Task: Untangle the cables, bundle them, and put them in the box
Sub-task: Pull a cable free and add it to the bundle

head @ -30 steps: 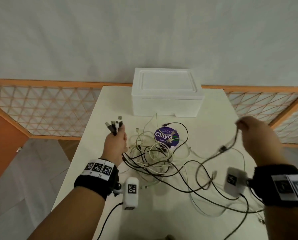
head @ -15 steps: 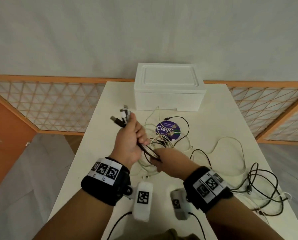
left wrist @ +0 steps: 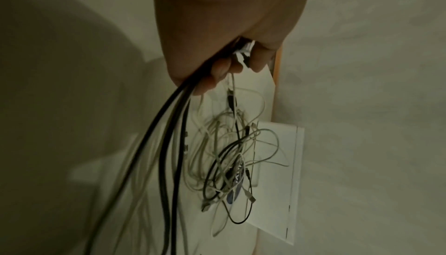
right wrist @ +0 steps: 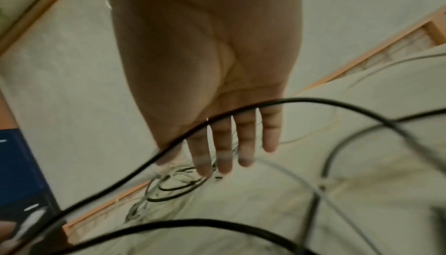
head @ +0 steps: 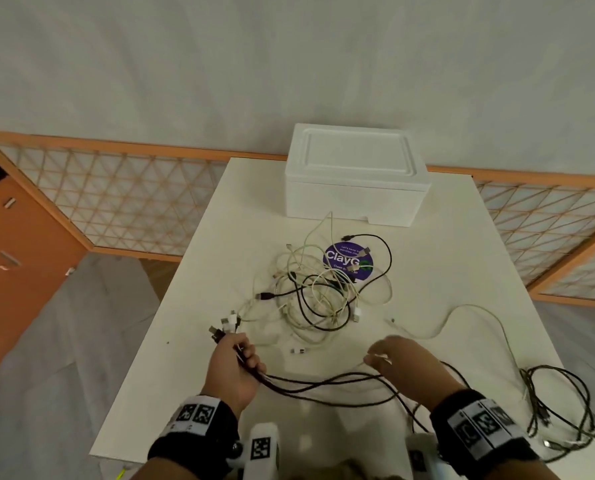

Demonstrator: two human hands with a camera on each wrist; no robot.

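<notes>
**Left hand holds the cable ends, right hand flat over the strands**

We see the left hand (head: 235, 367) curled round a bunch of cables (head: 323, 384), mostly black; their plugs (head: 225, 327) stick out past the knuckles. The left wrist view confirms it: fingers (left wrist: 217, 74) wrapped on dark strands that hang down from the fist. Those strands run rightward across the near table (head: 185, 306), under the right hand (head: 407, 362).

Right hand: fingers (right wrist: 243, 139) straight and spread, one black cable crossing them at the knuckles. It grips nothing that we can see.

The tangled pile (head: 317, 292) of white and black cables lies mid-table, partly over a purple round sticker (head: 346, 261). More black loops (head: 562, 407) sit at the near right corner, with a white cable (head: 462, 317) trailing between. The white foam box (head: 355, 174), lid on, stands at the far edge, just beyond the pile.
</notes>
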